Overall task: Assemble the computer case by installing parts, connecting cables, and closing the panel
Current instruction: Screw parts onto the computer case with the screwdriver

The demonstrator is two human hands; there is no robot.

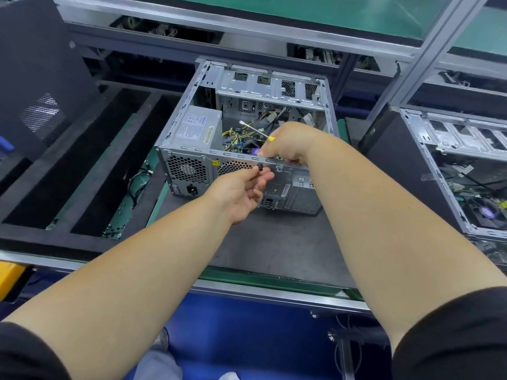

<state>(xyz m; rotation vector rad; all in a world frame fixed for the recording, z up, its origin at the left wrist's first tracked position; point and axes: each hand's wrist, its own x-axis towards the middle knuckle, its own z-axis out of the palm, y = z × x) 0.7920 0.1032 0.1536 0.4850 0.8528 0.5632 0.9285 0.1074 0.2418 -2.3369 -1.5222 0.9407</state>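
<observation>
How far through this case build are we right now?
Done: power supply sits inside the open computer case, cables run inside. In hand: left hand pinches a small dark screw at the rear edge; right hand grips a screwdriver. Left: the case's top side is uncovered, panel not fitted.

computer case (pixel 248 86): bare silver-grey metal, rear grille punched in a honeycomb pattern
power supply (pixel 197 128): grey, white label
cables (pixel 233 132): yellow and black
screwdriver (pixel 258 131): silver shaft, yellow collar
warning sticker (pixel 216 163): yellow
work mat (pixel 274 250): grey, edged in green
floor (pixel 247 338): blue
sleeves (pixel 452 338): black
</observation>
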